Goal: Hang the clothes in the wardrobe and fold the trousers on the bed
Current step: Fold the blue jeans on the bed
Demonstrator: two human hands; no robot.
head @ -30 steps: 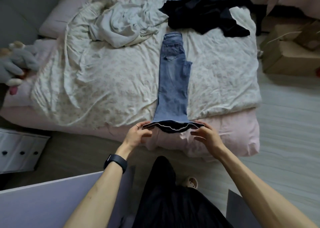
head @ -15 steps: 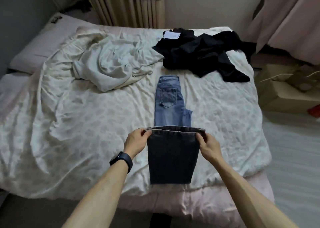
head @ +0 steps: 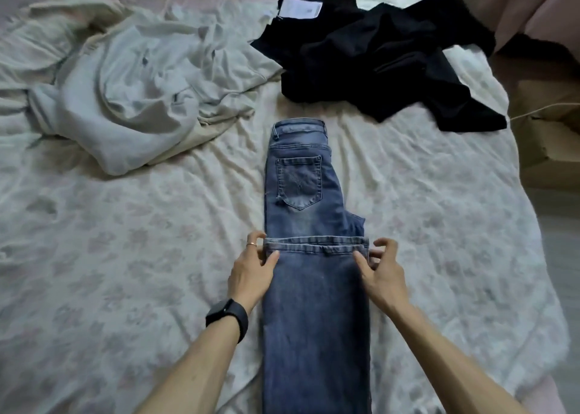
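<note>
Both arms reach forward over the bed point(head: 125, 256), where the jeans point(head: 314, 303) lie doubled lengthwise, the left hand point(head: 251, 272) pinching the hem's point(head: 317, 245) left corner, the right hand point(head: 383, 275) resting its thumb on the right corner, fingers spread loose, gripping nothing.

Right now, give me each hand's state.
Left hand: pinching the hem of the jeans.
Right hand: open, fingers spread, thumb on the jeans.
</note>
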